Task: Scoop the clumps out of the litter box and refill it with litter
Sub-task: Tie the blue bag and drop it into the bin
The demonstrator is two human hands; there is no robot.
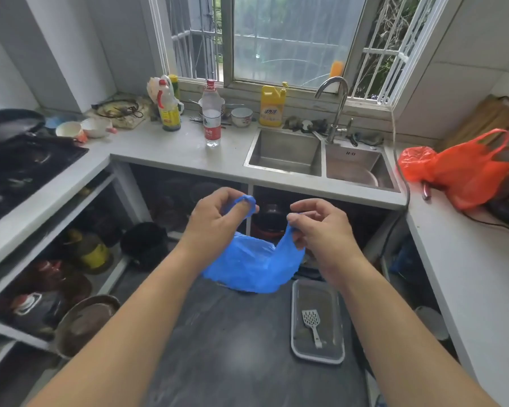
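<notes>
- Opening thin blue plastic bag (249, 265): left hand (215, 218) and right hand (318, 227) fingers each pinch a handle, held apart.
- Grey rectangular litter box (295, 318) with white slotted scoop (311, 320) lies on floor at 5 o'clock of bag.
- Judged: preparation step; next, spread bag mouth, then take scoop.

— What's on the worktop (171, 148) ahead of me?

— A clear water bottle (212, 114) with a red label, an oil bottle (169, 108) to its left, a yellow detergent jug (272, 105) by the window.

— And the sink (321, 157)?

— Double steel basin, faucet (334, 107) arching over the divider.

— To my right?

— An orange plastic bag (459, 168). On my left, a black stove (21, 168), bowls (83, 128) behind it, and pots (86, 324) on the shelves below.
</notes>
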